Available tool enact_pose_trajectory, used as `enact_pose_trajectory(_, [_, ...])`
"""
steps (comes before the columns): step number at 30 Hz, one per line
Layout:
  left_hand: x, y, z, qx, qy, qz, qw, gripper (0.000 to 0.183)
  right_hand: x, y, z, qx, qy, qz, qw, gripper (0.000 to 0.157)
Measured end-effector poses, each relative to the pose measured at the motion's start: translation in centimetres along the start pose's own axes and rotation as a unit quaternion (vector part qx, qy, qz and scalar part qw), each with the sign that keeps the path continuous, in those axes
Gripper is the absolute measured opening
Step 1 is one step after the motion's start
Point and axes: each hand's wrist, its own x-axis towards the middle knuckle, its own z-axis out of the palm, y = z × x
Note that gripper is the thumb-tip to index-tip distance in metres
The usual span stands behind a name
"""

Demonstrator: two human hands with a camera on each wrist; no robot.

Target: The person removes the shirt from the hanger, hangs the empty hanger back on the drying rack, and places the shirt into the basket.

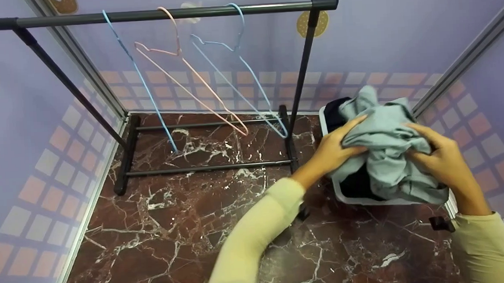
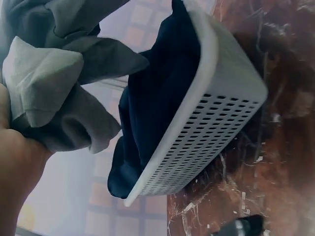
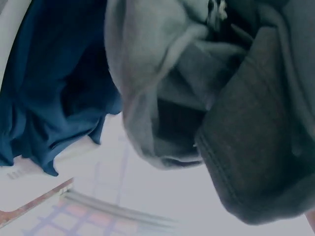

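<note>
A crumpled grey-green garment is bunched between both hands above the laundry basket, its folds hanging over the basket's front right. My left hand grips its left side, thumb and fingers pressed into the cloth. On the other side my right hand holds it with bent fingers. The white basket, with perforated walls, contains dark navy cloth, which droops over the rim in the left wrist view. Close up in the right wrist view, the grey garment hangs beside the navy cloth.
A black clothes rack stands left of the basket. From its bar hang a blue hanger, a pink hanger and another blue hanger. Patterned purple walls enclose the dark red marbled floor.
</note>
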Motion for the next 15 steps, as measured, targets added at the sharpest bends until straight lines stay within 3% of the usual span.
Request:
enact_pose_trajectory(3, [2.5, -0.7, 1.6, -0.015, 0.013, -0.019, 0.9996, 0.088, 0.3, 1.6, 0.1, -0.002, 0.058, 0.015, 0.998, 0.059])
enact_pose_trajectory(7, [4.3, -2.2, 3.5, -0.033, 0.037, -0.086, 0.9951, 0.092, 0.5, 3.6, 1.5, -0.014, 0.119, 0.045, 0.992, 0.051])
enact_pose_trajectory(12, [4.1, -4.5, 4.8, -0.032, 0.025, -0.168, 0.9849, 0.086, 0.4, 6.1, 3.8, -0.067, 0.142, 0.099, 0.983, 0.044])
enact_pose_trajectory(15, [3.2, -5.6, 5.1, -0.021, 0.003, -0.189, 0.9817, 0.076, -0.2, 7.4, 4.8, -0.108, 0.115, 0.1, 0.982, 0.043])
